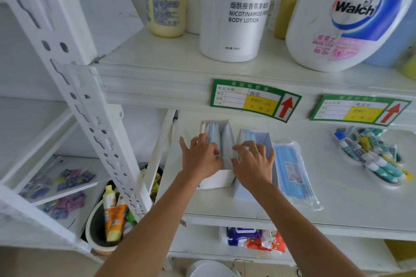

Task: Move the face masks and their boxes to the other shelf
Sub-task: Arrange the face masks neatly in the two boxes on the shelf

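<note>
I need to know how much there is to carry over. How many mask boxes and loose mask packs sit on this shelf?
White mask boxes: 2, left box and right box
Sealed mask packs: 1, mask pack
Total: 3

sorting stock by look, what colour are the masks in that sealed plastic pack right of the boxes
Light blue, in the sealed pack with a white label, seen from the head view.

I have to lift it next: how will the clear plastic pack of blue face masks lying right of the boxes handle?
The clear plastic pack of blue face masks looks thin and flat, so probably light and floppy, sagging if lifted by one end. Its glossy wrap may be slippery.
</note>
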`<act>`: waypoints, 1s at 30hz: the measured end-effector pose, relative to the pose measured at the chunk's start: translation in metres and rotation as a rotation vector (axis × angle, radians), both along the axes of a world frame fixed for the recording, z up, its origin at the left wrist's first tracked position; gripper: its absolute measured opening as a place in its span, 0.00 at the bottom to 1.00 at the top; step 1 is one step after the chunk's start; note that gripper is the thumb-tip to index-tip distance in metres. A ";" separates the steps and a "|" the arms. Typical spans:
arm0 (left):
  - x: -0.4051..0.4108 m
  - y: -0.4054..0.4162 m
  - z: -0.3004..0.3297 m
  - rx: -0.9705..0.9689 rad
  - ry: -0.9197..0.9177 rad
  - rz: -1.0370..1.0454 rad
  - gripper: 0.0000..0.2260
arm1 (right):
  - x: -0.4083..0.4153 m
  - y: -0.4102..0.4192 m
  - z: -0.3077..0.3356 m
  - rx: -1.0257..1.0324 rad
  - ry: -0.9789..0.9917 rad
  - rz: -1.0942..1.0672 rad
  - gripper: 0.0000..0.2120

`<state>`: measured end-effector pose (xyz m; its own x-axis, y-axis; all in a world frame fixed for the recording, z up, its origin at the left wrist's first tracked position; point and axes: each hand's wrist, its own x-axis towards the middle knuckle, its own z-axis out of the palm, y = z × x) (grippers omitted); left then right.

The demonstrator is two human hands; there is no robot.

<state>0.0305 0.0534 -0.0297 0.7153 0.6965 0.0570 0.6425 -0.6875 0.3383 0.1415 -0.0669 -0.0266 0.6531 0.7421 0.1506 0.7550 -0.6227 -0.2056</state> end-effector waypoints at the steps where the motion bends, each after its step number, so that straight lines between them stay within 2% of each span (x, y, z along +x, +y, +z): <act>1: 0.001 -0.001 -0.001 0.010 0.001 0.005 0.10 | 0.000 0.002 0.002 -0.016 -0.001 -0.007 0.18; 10: 0.016 -0.003 -0.001 0.039 -0.019 0.171 0.19 | -0.004 0.010 0.015 -0.131 0.001 -0.024 0.26; 12: 0.018 -0.002 -0.002 0.047 -0.003 0.194 0.18 | -0.003 0.010 0.015 -0.121 0.004 -0.024 0.25; 16: 0.018 0.001 -0.006 0.016 -0.057 0.201 0.07 | -0.004 0.007 0.011 -0.124 -0.002 -0.012 0.24; 19: 0.015 0.005 -0.011 0.025 -0.074 0.162 0.08 | -0.005 0.007 0.008 -0.110 -0.017 -0.005 0.22; 23: 0.008 0.011 -0.014 0.059 0.027 0.051 0.20 | -0.006 0.008 0.007 -0.127 -0.090 0.008 0.26; 25: 0.006 0.013 -0.014 0.067 0.029 0.017 0.18 | -0.004 0.006 0.007 -0.144 -0.110 0.019 0.26; 30: 0.003 0.020 -0.014 -0.038 -0.118 0.012 0.14 | -0.004 0.001 0.008 -0.186 -0.201 0.084 0.26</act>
<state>0.0334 0.0730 -0.0441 0.6969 0.7080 0.1141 0.6046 -0.6656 0.4375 0.1377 -0.0657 -0.0190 0.5587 0.8197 0.1267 0.8198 -0.5689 0.0653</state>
